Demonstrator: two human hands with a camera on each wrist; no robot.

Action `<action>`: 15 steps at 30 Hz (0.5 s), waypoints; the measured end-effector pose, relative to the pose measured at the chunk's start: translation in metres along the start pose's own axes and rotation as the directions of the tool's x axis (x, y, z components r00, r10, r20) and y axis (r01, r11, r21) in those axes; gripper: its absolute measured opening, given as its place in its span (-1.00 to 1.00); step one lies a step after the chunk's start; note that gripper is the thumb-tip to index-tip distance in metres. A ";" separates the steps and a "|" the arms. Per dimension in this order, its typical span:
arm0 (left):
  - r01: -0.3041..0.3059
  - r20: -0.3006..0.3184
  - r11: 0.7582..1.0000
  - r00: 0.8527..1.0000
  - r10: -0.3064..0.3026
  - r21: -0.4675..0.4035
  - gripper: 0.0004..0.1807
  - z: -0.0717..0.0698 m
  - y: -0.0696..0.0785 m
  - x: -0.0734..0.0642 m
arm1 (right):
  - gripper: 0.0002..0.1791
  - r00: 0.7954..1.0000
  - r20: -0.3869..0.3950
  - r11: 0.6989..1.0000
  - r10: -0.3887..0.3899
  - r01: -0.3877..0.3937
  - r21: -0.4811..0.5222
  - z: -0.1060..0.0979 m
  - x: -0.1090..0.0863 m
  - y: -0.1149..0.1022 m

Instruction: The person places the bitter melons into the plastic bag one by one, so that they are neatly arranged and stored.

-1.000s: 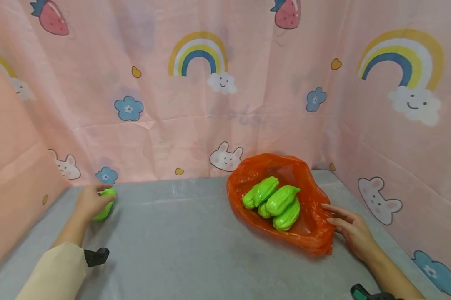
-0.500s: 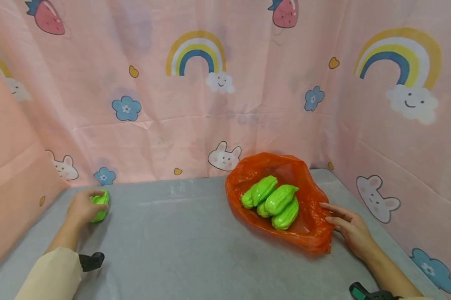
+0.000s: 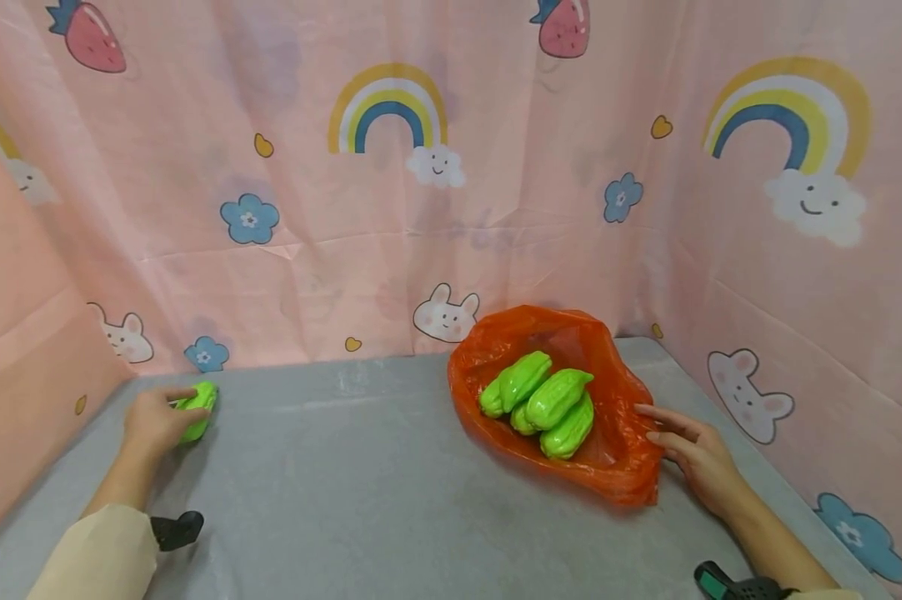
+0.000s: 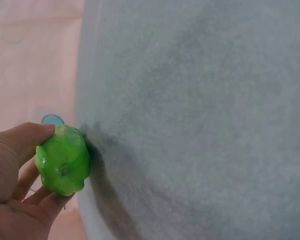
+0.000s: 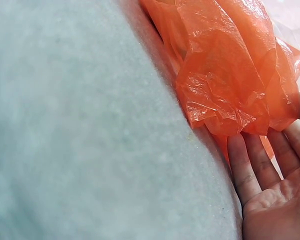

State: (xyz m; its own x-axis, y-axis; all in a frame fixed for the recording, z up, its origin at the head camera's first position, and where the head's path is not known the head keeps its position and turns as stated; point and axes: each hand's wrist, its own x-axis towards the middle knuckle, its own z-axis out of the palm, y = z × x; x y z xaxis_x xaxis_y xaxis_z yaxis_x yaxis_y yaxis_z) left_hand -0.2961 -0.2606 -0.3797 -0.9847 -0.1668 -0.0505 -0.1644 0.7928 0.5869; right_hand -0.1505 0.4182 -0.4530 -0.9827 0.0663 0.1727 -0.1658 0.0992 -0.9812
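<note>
My left hand (image 3: 151,421) grips a bright green ribbed, gourd-like vegetable (image 3: 198,410) at the far left of the table. In the left wrist view, thumb and fingers close around the sides of this vegetable (image 4: 65,160), and its stem end faces the camera. An orange-red plastic bag (image 3: 622,471) lies wide-mouthed at the right, with several similar green vegetables (image 3: 559,398) piled inside. My right hand (image 3: 702,462) holds the bag's right edge. In the right wrist view, bag film (image 5: 225,65) covers some fingertips, and the thumb is mostly cut off.
A grey tabletop (image 3: 331,492) stretches between the hands. Pink printed cloth (image 3: 361,275) hangs behind the table and on both sides, close to the back of the bag.
My left hand has moved a little to the left with the green vegetable, which has turned slightly in its grip. The right hand and bag stay put, and the head view shifts slightly.
</note>
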 end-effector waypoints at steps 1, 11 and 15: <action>0.000 -0.006 1.000 1.000 0.000 0.000 -0.36 0.000 0.000 -0.001 | -0.61 1.000 -0.003 1.000 0.003 -0.003 -0.005 0.000 0.000 0.000; 0.000 -0.039 1.000 0.999 0.000 -0.010 -0.36 0.004 -0.001 -0.003 | -0.61 1.000 0.008 1.000 -0.009 0.009 -0.012 0.001 0.002 0.000; -0.028 -0.031 0.999 0.999 0.027 -0.044 -0.36 0.010 0.010 -0.003 | -0.59 0.999 0.018 0.999 -0.032 0.032 0.020 0.000 0.001 0.002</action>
State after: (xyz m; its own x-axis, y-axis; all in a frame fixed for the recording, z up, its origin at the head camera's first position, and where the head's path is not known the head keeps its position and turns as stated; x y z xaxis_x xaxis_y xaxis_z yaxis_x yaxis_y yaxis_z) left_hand -0.2954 -0.2462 -0.3812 -0.9864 -0.1638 -0.0095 -0.1340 0.7709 0.6228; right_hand -0.1516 0.4180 -0.4550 -0.9782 0.0449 0.2025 -0.1985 0.0811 -0.9767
